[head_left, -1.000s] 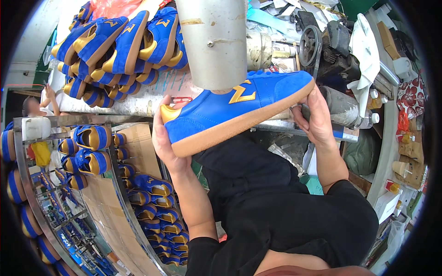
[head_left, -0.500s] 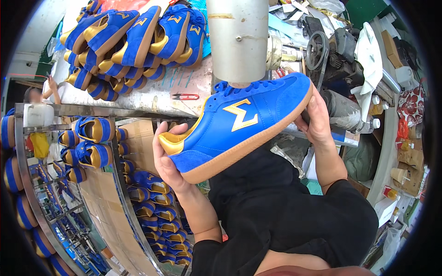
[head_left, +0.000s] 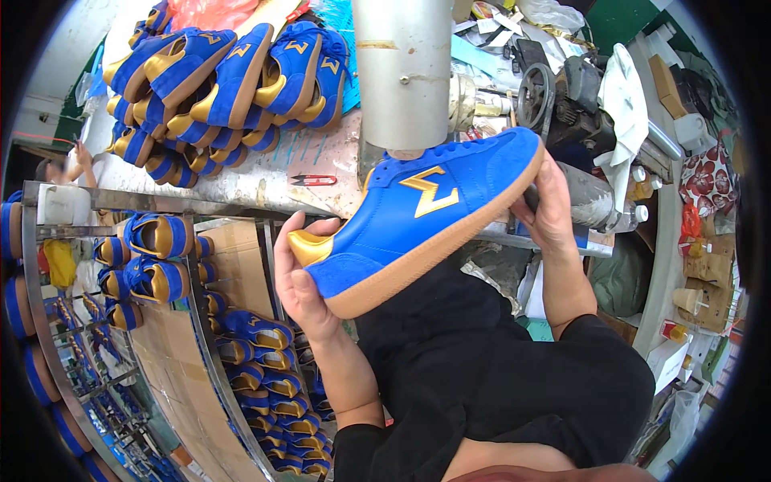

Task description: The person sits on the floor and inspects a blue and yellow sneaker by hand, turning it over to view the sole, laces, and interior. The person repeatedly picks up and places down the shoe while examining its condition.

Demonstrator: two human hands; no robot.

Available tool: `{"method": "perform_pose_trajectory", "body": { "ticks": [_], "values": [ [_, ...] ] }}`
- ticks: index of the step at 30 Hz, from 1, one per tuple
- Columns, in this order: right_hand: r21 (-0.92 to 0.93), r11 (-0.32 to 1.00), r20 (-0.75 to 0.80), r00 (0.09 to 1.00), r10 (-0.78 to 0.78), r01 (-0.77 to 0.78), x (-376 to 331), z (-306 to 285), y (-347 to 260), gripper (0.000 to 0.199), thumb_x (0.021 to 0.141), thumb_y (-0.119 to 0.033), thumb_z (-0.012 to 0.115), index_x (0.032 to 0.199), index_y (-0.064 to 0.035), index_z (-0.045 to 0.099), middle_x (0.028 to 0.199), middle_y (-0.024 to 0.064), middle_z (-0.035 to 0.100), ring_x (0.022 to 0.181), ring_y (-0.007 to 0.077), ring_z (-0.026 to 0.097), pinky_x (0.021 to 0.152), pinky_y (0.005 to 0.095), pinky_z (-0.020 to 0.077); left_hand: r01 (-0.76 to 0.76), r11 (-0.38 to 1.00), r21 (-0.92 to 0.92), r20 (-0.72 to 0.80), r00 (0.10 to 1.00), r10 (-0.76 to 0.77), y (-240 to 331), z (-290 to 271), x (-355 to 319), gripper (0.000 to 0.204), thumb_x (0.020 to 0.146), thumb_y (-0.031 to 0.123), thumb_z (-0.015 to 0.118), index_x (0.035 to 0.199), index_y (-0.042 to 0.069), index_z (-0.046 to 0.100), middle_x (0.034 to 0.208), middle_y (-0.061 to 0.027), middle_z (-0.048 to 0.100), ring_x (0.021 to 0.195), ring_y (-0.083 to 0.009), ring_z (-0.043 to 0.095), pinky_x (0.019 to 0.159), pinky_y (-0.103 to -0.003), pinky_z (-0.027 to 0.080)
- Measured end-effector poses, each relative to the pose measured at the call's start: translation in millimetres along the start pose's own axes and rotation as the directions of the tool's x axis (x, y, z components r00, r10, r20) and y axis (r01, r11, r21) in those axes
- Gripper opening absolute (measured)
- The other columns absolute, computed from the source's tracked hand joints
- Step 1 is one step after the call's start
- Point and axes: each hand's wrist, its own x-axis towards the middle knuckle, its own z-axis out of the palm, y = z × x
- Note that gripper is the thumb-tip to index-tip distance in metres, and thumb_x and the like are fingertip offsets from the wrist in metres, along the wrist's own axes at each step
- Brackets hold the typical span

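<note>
Between my two hands is a blue sneaker (head_left: 387, 230) with a gold zigzag emblem, a gold heel lining and a tan gum sole. Its toe points up to the right, and the side with the emblem faces me. My left hand (head_left: 307, 293) is closed round the heel, its thumb on the back of the shoe. At the toe, my right hand (head_left: 551, 207) grips the sole edge and front, with some fingers hidden behind. The laced opening lies right under the lower end of a thick grey metal column (head_left: 403, 80); whether they touch I cannot tell.
Matching sneakers (head_left: 233, 88) are piled on the worktable at the far left, near red-handled thread snips (head_left: 313, 180). A metal rack (head_left: 120, 207) with more shoes stands left. On the right are a handwheel (head_left: 534, 95), machinery and bottles. Another person's arm (head_left: 83, 164) shows far left.
The sneaker has tipped slightly, so more of its sole's underside shows. Both hands keep their hold. The surroundings have shifted a little to the left in the picture.
</note>
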Motion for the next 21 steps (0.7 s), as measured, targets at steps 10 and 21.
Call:
{"method": "perform_pose_trajectory", "body": {
  "ticks": [10,21],
  "values": [
    [0.160,0.975,0.207,0.971,0.118,-0.153,15,32,2,0.051,0.096,-0.033,0.053,0.136,-0.0036,0.042,0.085,-0.0016,0.053,0.044,0.0028,0.032,0.039,0.0196,0.0215,-0.086,0.994,-0.064,-0.109,0.991,0.079,1,-33,-25,0.083,0.092,0.050,0.060,0.145,-0.005,0.027,0.131,-0.0246,0.051,0.119,-0.0313,0.056,0.099,-0.044,0.050],
    [0.213,0.956,0.263,0.954,0.145,-0.204,34,48,3,0.052,0.094,-0.037,0.053,0.134,-0.0049,0.045,0.104,0.0065,0.060,0.045,0.0035,0.031,0.038,0.0190,0.0218,-0.148,0.987,0.071,-0.100,0.983,0.154,19,-32,-13,0.079,0.097,0.047,0.052,0.148,-0.005,0.023,0.138,-0.0254,0.045,0.123,-0.0337,0.053,0.101,-0.045,0.048]
  ]
}}
